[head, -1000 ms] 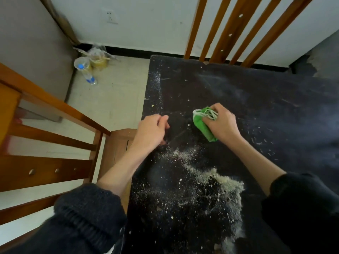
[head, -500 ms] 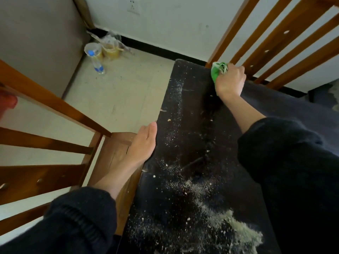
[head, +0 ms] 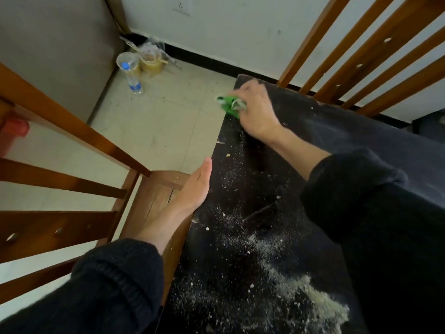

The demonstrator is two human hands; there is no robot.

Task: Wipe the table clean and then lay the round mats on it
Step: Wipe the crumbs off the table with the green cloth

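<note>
- A wooden chair (head: 72,179) stands just beside the tabletop's left edge; beyond it on the floor lie a plastic bottle (head: 132,75) and a bagged tub (head: 151,62). The bottle has a blue label, but no writing on it can be read.
- The left hand (head: 192,189) rests flat along the left edge of the tabletop (head: 240,237), palm up and fingers straight, holding nothing. It has stayed there since half a second ago.
- Crumbs and pale powder (head: 301,292) lie thick towards the near edge, thinner along the left edge.
- The right hand (head: 255,112) has its grip curled tight round the green cloth (head: 230,104), pressed at the far left corner. It has slid there from further along the far edge, so the wiping stroke probably heads for the left edge.
- Wiping seems far from done. No round mats are in view.
</note>
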